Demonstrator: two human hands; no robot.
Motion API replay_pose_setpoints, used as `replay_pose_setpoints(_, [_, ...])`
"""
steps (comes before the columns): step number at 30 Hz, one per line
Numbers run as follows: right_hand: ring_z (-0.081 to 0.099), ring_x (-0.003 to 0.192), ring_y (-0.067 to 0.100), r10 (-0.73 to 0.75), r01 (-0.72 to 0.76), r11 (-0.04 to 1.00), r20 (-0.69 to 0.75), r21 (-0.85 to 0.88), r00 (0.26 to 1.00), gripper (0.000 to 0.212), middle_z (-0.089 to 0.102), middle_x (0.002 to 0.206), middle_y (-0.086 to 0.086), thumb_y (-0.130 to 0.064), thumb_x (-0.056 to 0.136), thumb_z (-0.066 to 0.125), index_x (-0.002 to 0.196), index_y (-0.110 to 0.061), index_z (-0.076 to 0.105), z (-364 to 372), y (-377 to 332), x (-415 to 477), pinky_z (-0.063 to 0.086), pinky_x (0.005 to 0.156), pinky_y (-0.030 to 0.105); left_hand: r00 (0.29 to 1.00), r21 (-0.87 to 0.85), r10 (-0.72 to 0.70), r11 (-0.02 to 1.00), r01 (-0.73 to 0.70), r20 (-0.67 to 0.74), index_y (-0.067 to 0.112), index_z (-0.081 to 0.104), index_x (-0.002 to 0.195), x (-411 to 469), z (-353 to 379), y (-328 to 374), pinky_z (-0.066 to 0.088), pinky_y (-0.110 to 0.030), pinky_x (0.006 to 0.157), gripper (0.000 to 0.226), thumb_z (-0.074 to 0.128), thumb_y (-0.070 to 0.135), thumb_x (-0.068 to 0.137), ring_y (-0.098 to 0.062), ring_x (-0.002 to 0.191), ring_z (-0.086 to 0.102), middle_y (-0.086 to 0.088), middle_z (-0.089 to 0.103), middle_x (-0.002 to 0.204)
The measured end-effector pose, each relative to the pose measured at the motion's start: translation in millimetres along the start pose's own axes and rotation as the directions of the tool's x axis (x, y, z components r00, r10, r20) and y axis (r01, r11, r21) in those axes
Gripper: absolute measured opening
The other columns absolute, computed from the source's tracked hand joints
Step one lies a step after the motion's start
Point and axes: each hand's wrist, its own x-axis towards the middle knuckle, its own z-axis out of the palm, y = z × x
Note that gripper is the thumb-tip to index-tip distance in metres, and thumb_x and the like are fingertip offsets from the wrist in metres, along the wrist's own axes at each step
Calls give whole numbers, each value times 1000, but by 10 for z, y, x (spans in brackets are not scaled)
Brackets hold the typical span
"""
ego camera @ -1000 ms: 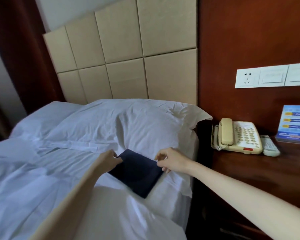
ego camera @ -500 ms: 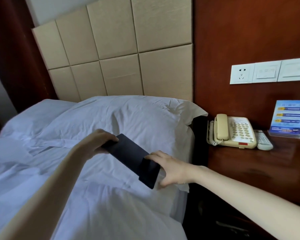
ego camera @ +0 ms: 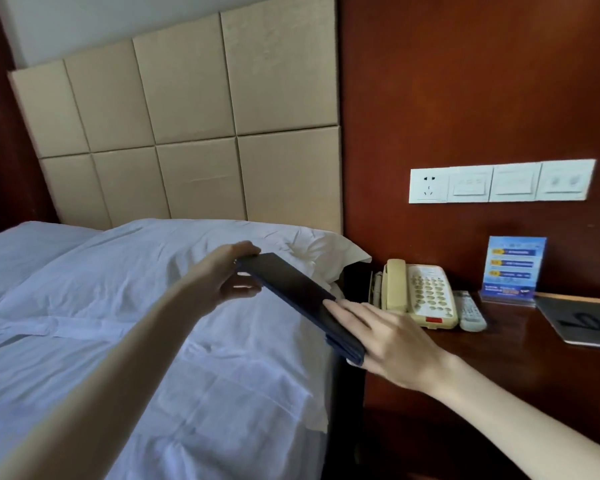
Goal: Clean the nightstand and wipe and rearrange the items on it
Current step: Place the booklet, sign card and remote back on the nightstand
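Observation:
A flat dark navy folder [ego camera: 293, 289] hangs in the air above the bed's right edge, tilted down toward the nightstand [ego camera: 499, 368]. My left hand [ego camera: 227, 275] grips its far end, thumb on top and fingers beneath. My right hand [ego camera: 385, 337] holds its near end, fingers laid along the top face. On the dark wooden nightstand stand a cream telephone [ego camera: 418, 294], a white remote control [ego camera: 470, 310] beside it, a blue sign in a clear stand [ego camera: 511, 268] and a dark booklet [ego camera: 586, 320] at the right.
The bed [ego camera: 101, 323] with white sheets and a pillow [ego camera: 222, 244] fills the left. A beige padded headboard [ego camera: 187, 133] rises behind it. White wall sockets and switches [ego camera: 499, 181] sit on the wood panel above the nightstand.
Both hands have lifted the dark folder off the bed and carried it right, toward the nightstand. The view has swung right, showing more of the nightstand and the booklet.

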Motion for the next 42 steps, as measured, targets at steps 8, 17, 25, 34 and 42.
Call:
replay_pose_setpoints(8, [69,91,18,289,-282,956,-99,81,952,47,69,108,7,-20,85,55,126,1,58,-274,480,-565,60,68,32,966,-78,162,986,-149,201,13,62,91,163,1234,-179,55,-29,72,24,41,1,91,-15,81,69,-1,71,84])
replay_pose_setpoints(17, [63,59,5,835,-672,489,-76,556,544,28,59,56,-16,-4,90,60,72,-25,59,-433,803,-1010,42,56,6,943,-116,13,993,27,332,11,52,119,248,2352,-816,50,-34,84,28,47,5,93,-20,102,60,-7,61,112])
replay_pose_setpoints(25, [72,75,20,960,-577,141,30,804,277,13,71,97,6,-11,92,58,105,-17,61,-489,1111,-1353,59,61,32,774,-188,88,981,40,626,15,61,102,304,2981,-1156,50,-29,84,12,52,19,96,-18,101,67,-5,72,107])
replay_pose_setpoints(34, [71,90,20,994,-566,-103,106,818,-29,25,67,105,9,-9,88,64,112,-13,59,-571,1506,-2156,58,67,32,771,-229,35,963,144,635,1,56,107,350,3639,-1553,54,-21,61,14,52,6,95,-13,65,62,-12,67,95])
replay_pose_setpoints(42, [65,95,18,962,-682,-260,118,683,-248,20,68,101,3,-8,90,56,107,-18,58,-717,1682,-2916,51,74,30,708,-5,49,998,-63,705,0,52,125,345,4264,-1745,54,-18,69,32,46,-5,94,-14,81,63,-16,64,119])
